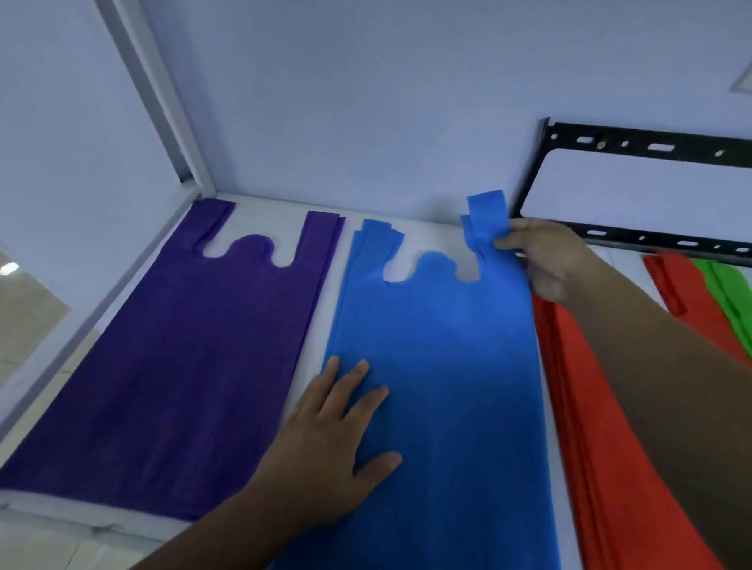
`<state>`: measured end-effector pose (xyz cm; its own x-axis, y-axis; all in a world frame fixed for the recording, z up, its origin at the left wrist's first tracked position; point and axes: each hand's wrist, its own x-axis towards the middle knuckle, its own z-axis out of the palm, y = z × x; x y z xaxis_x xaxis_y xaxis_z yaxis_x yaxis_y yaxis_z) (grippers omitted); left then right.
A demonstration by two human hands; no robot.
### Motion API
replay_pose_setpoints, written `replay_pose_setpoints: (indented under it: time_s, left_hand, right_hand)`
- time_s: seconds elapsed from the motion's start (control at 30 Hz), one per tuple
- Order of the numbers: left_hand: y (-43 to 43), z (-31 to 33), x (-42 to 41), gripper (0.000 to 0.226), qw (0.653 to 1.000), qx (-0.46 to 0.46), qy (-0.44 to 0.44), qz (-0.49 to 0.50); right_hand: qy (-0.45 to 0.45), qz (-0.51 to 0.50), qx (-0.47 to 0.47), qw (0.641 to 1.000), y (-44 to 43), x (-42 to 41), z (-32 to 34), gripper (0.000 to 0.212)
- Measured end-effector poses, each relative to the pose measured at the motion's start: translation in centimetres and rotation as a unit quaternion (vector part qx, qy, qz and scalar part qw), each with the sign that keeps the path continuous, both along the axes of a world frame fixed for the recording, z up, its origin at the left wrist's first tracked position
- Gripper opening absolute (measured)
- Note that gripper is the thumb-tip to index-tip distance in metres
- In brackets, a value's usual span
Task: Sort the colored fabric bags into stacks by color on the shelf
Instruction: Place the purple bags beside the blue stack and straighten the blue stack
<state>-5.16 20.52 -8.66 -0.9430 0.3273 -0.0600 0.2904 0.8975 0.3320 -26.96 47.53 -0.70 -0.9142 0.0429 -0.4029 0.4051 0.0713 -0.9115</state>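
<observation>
Pressed flat on the near left part of the blue bag stack [438, 397] is the left hand [335, 448], fingers spread and palm down, so nothing is pinched in its grip; the fabric is only pinned to the white shelf [336, 256]. The stack's long axis runs from the camera toward the back wall, handles at the far end. At that far right end, the right hand [545, 259] is reached out along a nearly straight arm, and the top bag's right handle strip [484, 216] is held in its grip between thumb and fingertips, the strip standing up and folded rather than lying flat. The left handle strip [374, 241] lies flat, slightly fanned. The coming move is judged to turn on this: the raised strip sits directly above its place on the stack, so it need only be laid down away from the camera. Just left lies the purple bag stack [179, 353], apart by a narrow strip of shelf; the red bags [609, 449] lie beside on the right, under the right forearm, with green bags [738, 312] farther right
</observation>
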Motion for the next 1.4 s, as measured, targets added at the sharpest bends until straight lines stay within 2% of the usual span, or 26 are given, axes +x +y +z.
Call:
replay_pose_setpoints:
  time_s: [0.07,0.13,0.2,0.27,0.4,0.5,0.57,0.63,0.77,0.9,1.0,1.03,1.17,1.23,1.27,1.33,1.37,1.4]
  left_hand:
    - [-0.1,0.1,0.0,0.079,1.000,-0.001,-0.006,0.003]
    - [-0.1,0.1,0.0,0.079,1.000,0.002,-0.010,0.009]
    - [0.0,0.1,0.0,0.079,1.000,0.002,-0.013,0.010]
    - [-0.1,0.0,0.1,0.079,1.000,0.005,-0.012,0.013]
    - [0.0,0.0,0.0,0.079,1.000,0.004,-0.015,0.012]
    - [0.0,0.0,0.0,0.079,1.000,0.004,-0.015,0.013]
    - [0.0,0.0,0.0,0.080,1.000,0.003,-0.015,0.014]
    - [0.0,0.0,-0.1,0.080,1.000,0.009,-0.012,0.016]
    - [0.0,0.0,0.0,0.080,1.000,0.000,-0.017,0.014]
    - [-0.1,0.0,0.0,0.080,1.000,-0.001,-0.016,0.016]
    - [0.0,-0.1,-0.1,0.079,1.000,0.001,-0.018,0.015]
    - [0.0,-0.1,-0.1,0.080,1.000,0.003,-0.017,0.016]
    - [-0.1,0.0,0.0,0.079,1.000,0.000,-0.022,0.018]
    - [0.0,0.1,0.0,0.079,1.000,-0.003,-0.026,0.017]
    - [-0.1,0.2,0.0,0.079,0.999,-0.001,-0.029,0.017]
    - [-0.1,0.3,-0.1,0.080,0.999,0.000,-0.034,0.019]
    - [-0.1,0.4,-0.2,0.080,0.999,-0.002,-0.034,0.021]
    - [-0.1,0.5,-0.3,0.080,0.999,-0.001,-0.033,0.024]
  right_hand:
    - [0.017,-0.016,0.019,1.000,0.5,0.2,0.2,0.016]
    - [-0.041,0.032,0.128,0.990,1.4,1.0,-0.5,0.027]
    - [-0.140,0.122,0.250,0.950,1.9,2.4,-0.8,0.046]
    - [-0.195,0.185,0.294,0.917,1.9,3.7,-0.7,0.058]
    - [-0.199,0.194,0.211,0.937,1.9,4.9,-0.5,0.052]
    - [-0.167,0.096,0.051,0.980,1.0,5.6,-1.1,0.036]
    - [-0.155,0.034,-0.009,0.987,0.5,5.9,-1.1,0.030]
    - [-0.154,0.035,-0.018,0.987,0.2,5.7,-0.7,0.032]
    - [-0.159,0.095,0.021,0.982,-0.1,4.8,0.4,0.035]
    - [-0.105,0.093,-0.044,0.989,-0.9,4.4,1.0,0.020]
    - [-0.001,-0.004,-0.117,0.993,-0.7,3.9,0.5,0.053]
    - [0.023,-0.026,-0.123,0.992,-0.6,4.1,0.5,0.058]
    - [0.027,-0.110,-0.115,0.987,-0.1,4.4,-0.9,0.066]
    - [0.017,-0.133,-0.067,0.989,0.6,4.5,-2.2,0.062]
    - [0.017,-0.137,-0.017,0.990,0.6,4.7,-2.5,0.052]
    - [0.059,-0.144,0.106,0.982,0.3,5.0,-2.7,0.017]
    - [0.092,-0.137,0.144,0.976,-0.3,5.1,-2.6,0.007]
    - [0.123,-0.115,0.163,0.972,-1.1,5.1,-2.4,0.008]
